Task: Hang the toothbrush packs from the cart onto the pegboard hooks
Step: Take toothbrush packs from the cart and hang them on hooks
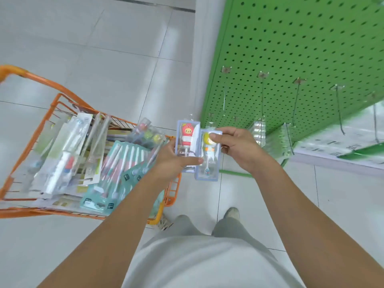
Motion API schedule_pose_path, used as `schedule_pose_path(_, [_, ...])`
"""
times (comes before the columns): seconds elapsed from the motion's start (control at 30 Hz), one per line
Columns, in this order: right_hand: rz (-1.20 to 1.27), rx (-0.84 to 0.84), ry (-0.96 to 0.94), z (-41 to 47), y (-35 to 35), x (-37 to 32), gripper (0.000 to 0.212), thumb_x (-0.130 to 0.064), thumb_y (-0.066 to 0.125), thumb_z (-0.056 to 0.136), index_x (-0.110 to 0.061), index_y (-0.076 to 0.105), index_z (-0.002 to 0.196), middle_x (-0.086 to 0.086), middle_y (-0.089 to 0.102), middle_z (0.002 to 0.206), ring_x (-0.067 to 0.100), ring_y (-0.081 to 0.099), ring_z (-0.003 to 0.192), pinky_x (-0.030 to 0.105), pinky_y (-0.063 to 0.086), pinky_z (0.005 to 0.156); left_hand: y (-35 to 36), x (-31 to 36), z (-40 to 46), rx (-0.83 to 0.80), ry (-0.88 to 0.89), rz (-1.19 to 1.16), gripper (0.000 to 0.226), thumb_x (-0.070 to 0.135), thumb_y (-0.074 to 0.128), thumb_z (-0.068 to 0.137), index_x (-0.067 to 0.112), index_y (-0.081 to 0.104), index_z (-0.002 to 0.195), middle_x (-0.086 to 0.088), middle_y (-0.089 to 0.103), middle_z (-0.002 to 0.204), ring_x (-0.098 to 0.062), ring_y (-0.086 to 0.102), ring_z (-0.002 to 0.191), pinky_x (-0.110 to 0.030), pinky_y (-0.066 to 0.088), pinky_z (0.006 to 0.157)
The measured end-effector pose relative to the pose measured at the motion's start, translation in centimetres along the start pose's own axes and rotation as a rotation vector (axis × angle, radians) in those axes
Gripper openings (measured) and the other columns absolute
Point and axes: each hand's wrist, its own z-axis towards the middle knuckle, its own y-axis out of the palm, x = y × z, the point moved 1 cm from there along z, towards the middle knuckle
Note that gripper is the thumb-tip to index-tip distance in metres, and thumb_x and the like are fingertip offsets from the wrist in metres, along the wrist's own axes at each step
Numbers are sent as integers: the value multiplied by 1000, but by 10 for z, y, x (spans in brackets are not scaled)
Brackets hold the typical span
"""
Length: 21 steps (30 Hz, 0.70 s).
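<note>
My left hand (170,161) grips a clear toothbrush pack with a pink cartoon figure (187,138). Beside it my right hand (236,146) pinches the top of a second pack with a yellow figure (207,161). The two packs overlap at chest height between the cart and the board. The orange wire cart (41,125) at my left holds several more toothbrush packs (116,163). The green pegboard (301,48) rises at the right, with a row of bare metal hooks (297,100). Clear packs (258,129) hang on lower hooks just beyond my right hand.
Grey floor tiles (104,48) stretch ahead and to the left. A white base shelf (342,150) runs below the pegboard at the right. My feet (231,213) stand just right of the cart's front corner.
</note>
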Motion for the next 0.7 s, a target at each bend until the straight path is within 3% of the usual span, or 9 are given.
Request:
schedule_pose_path(0.13, [67,-49,73,-14,-80,35,18,-19,79,84,-18,70,99,-6,74,91,12,67,90,32,52,89,70,-14,10,3,-32,58,59,-5,87,62,8,64,114,-6,76,97,-22,74,89,-30,59,69])
schedule_pose_path(0.23, [124,-65,83,-15,-125,58,20,-14,74,88,-7,70,106,2,74,92,18,71,85,33,59,82,120,-32,19,5,-92,86,49,2,87,67,13,65,110,3,76,91,-12,72,80,-23,54,64])
schedule_pose_path(0.33, [115,-34,110,-6,-158,83,21,-11,74,88,-4,70,108,7,75,93,19,71,80,29,60,73,153,-54,31,89,-155,123,30,33,82,79,18,68,100,6,70,82,-16,61,74,-29,49,69])
schedule_pose_path(0.47, [131,27,177,14,-174,117,35,-11,77,86,3,64,115,14,69,96,21,67,83,31,59,74,165,-75,39,248,-221,188,40,51,70,85,15,56,73,0,47,67,-16,43,63,-28,33,62])
schedule_pose_path(0.57, [152,30,247,40,-172,143,25,-12,74,89,2,65,107,16,67,100,25,65,87,34,61,77,161,-94,52,233,-223,130,41,47,76,81,9,63,88,-4,55,73,-20,50,70,-31,41,67])
schedule_pose_path(0.63, [133,41,281,66,-168,161,12,-10,72,90,-5,65,99,15,66,98,25,63,87,39,59,82,157,-111,67,209,-234,59,29,28,76,86,12,65,108,-6,68,84,-20,60,75,-30,49,63])
schedule_pose_path(0.7, [101,66,294,98,-162,179,9,-9,72,90,-10,65,94,14,66,97,25,62,87,43,57,88,154,-126,85,193,-242,26,26,18,72,89,13,63,114,-4,68,83,-16,62,70,-25,49,56])
